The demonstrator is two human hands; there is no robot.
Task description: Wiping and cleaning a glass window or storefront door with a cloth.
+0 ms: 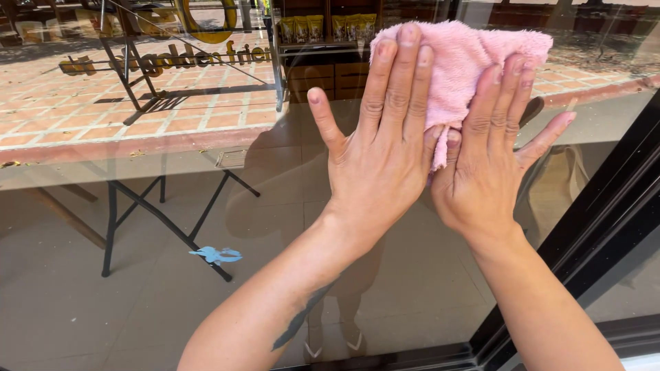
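Note:
A fluffy pink cloth (467, 55) is pressed flat against a large glass pane (172, 206). My left hand (378, 151) lies on the cloth's left part with its fingers stretched upward and the thumb out to the left. Beside it, my right hand (491, 151) covers the cloth's lower right, fingers spread, touching the left hand at the thumb. Both palms push the cloth onto the glass. Part of the cloth hangs down between the two hands.
A black window frame (598, 227) runs diagonally at the right and along the bottom. Behind the glass stand a folding table's black legs (158, 213) and a shelf of yellow packets (330, 27). A small blue mark (216, 255) sits on the glass. Reflections show brick paving.

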